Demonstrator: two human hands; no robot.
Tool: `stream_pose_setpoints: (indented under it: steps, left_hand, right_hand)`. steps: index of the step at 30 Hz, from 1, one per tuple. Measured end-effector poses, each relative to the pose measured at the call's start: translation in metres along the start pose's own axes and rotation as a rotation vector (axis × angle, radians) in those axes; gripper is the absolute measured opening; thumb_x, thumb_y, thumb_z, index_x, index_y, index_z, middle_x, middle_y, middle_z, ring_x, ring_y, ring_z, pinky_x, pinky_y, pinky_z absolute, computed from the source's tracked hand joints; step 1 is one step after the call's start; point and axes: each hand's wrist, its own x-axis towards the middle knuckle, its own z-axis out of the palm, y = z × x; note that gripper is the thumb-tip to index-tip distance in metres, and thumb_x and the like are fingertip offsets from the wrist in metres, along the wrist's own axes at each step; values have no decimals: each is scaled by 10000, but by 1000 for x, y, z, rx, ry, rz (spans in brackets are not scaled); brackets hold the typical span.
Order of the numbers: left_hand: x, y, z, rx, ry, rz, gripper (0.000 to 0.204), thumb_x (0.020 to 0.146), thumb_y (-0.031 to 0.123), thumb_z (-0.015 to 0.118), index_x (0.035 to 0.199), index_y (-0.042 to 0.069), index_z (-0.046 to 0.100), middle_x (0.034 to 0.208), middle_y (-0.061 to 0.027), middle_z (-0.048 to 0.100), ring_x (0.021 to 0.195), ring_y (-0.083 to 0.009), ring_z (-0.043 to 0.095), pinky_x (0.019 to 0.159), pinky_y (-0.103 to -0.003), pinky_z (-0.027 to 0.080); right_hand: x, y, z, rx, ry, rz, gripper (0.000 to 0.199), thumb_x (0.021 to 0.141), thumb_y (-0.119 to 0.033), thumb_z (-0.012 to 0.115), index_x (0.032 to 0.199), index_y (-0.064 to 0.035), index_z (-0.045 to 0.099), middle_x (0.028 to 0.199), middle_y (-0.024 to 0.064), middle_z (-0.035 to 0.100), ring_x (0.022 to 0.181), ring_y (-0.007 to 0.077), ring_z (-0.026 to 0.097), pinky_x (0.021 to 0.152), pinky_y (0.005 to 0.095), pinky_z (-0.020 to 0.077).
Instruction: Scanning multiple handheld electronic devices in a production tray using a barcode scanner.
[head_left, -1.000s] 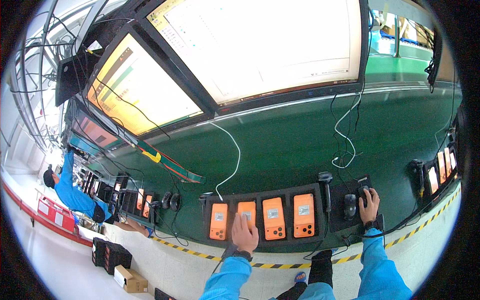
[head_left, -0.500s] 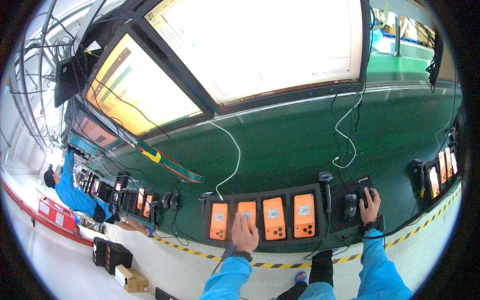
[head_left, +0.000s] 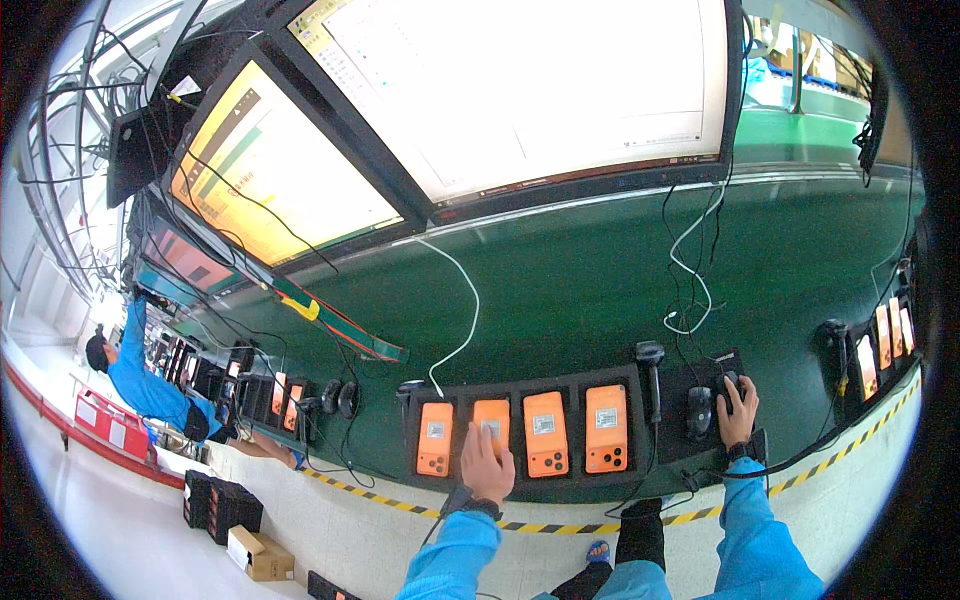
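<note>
A black tray (head_left: pixel 577 440) holds several orange phones side by side, backs up, each with a pale label. My left hand (head_left: pixel 487 468) lies over the lower part of the second phone from the left (head_left: pixel 491 411), its fingers stretched out and hiding the camera corner. To its left is another phone (head_left: pixel 435 447); to its right are a third phone (head_left: pixel 546 442) and the rightmost phone (head_left: pixel 606 440). My right hand (head_left: pixel 738 418) is closed over a black computer mouse (head_left: pixel 731 379) on a dark mat. Beside it sits a second black mouse (head_left: pixel 699 408).
A handheld scanner (head_left: pixel 651 368) stands right of the tray, a smaller one (head_left: pixel 408 390) at its left corner. Behind the green bench (head_left: pixel 570 290) are a large monitor (head_left: pixel 540 90) and a smaller one (head_left: pixel 270 165). White cables (head_left: pixel 474 300) cross the bench. A co-worker (head_left: pixel 160 370) stands far left.
The view has shifted very slightly. The smaller monitor's picture looks different. Both hands keep nearly the same places, the left on the phone and the right on the mouse.
</note>
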Motion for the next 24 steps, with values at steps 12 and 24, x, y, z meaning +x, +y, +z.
stream_pose_setpoints:
  steps: [12,24]
  left_hand:
    - [0,1,-1,-2,-14,-13,582,915,262,569,1433,11,485,1539,-251,404,1375,-420,439,1113,-510,367]
    - [1,-1,1,12,-5,-4,570,926,281,567,1421,9,491,1523,-261,418,1352,-432,462,1096,-518,385]
  right_hand:
    - [0,-1,0,2,-35,74,367,902,-141,680,1269,-127,667,1427,168,470,1297,377,456,1104,473,362]
    - [-1,0,3,-6,-7,53,349,912,-175,672,1259,-141,673,1411,175,478,1278,391,460,1086,485,368]
